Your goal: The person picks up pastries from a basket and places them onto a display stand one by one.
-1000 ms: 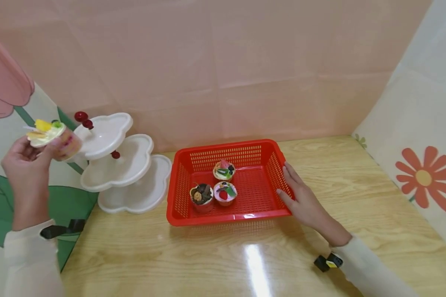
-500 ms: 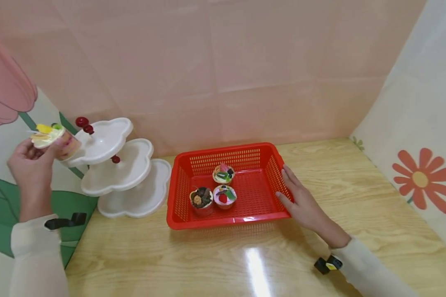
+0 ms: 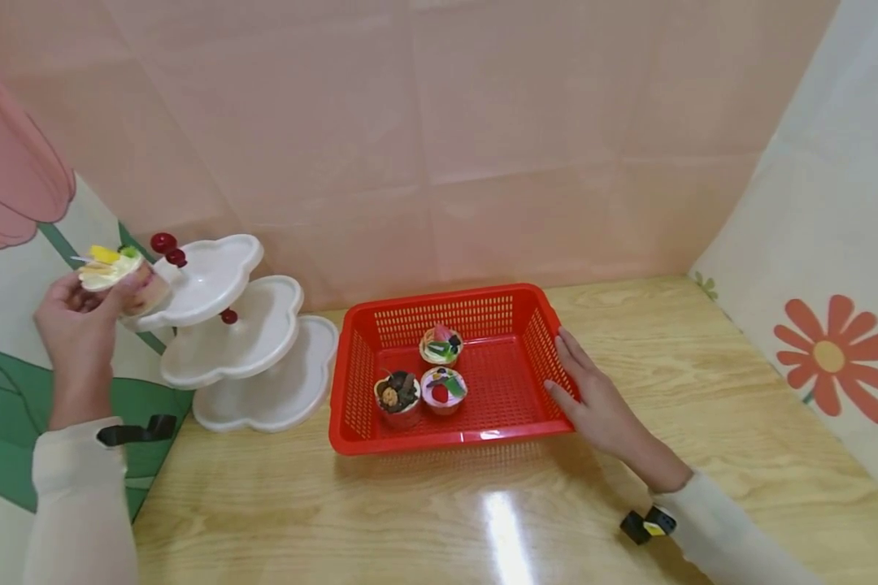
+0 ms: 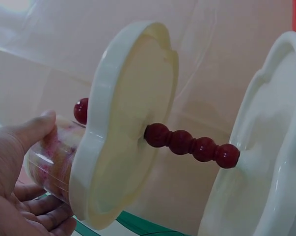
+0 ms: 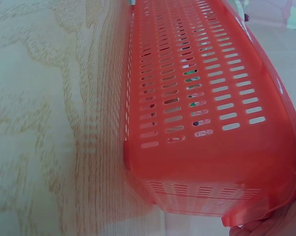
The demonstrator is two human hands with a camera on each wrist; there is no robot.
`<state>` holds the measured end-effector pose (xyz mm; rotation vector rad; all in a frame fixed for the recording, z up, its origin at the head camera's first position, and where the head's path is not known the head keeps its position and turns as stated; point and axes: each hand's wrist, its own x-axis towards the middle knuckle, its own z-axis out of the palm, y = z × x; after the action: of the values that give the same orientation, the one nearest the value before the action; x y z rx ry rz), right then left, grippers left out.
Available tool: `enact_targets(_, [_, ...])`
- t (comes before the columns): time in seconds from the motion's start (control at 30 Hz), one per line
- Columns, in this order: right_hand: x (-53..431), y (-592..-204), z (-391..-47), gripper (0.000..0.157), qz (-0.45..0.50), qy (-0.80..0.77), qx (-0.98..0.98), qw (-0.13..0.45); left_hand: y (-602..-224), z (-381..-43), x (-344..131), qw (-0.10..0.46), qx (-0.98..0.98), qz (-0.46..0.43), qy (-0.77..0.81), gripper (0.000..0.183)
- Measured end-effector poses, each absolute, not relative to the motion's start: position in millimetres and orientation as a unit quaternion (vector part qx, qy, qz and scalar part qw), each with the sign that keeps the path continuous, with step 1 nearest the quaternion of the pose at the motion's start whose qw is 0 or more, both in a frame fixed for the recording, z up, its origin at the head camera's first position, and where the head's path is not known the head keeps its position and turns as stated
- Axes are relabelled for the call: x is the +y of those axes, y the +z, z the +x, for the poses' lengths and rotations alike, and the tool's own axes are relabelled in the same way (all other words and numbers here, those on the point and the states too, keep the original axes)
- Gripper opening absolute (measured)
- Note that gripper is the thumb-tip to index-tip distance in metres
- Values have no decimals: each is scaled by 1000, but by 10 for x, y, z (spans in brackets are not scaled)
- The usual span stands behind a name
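Observation:
My left hand (image 3: 80, 345) holds a clear dessert cup (image 3: 146, 291), topped with cream and yellow and green fruit pieces, tilted at the left edge of a three-tier white stand (image 3: 236, 353). In the left wrist view, the cup (image 4: 52, 162) sits between thumb and fingers, partly hidden behind the scalloped top tier (image 4: 101, 123). At the right end of a red plastic basket (image 3: 454, 439), my right hand (image 3: 607, 410) grips the rim, with fingertips (image 5: 251, 228) showing under it in the right wrist view. Three decorated cupcakes sit in the basket: chocolate (image 3: 398, 394), pink-white (image 3: 443, 390) and fruit-topped (image 3: 441, 345).
Dark red beads (image 4: 192, 145) form the stand's post between tiers. The stand is at the left of a wood-grain table (image 3: 322, 504), close to a flower-printed side panel (image 3: 7, 431). A pink backdrop (image 3: 439, 162) rises behind the basket.
My left hand has moved right and slightly down, bringing the dessert cup over the left part of the top tier in the head view. The right hand stays at the basket rim.

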<state>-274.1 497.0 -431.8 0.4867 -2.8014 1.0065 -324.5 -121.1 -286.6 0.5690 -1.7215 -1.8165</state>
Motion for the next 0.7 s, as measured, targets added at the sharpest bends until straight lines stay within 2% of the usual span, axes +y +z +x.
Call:
enact_targets(0.23, [4957, -4313, -2728, 72, 163, 337, -925, 63, -2929, -3303, -1196, 269, -667, 221, -659, 86])
enact_targets(0.47, [4961, -4316, -2724, 72, 162, 338, -925, 60, -2956, -3332, -1185, 266, -669, 219, -659, 77])
enact_targets(0.7, [4959, -4318, -2735, 72, 166, 339, -924, 65, -2972, -3329, -1192, 250, -679, 223, -654, 82])
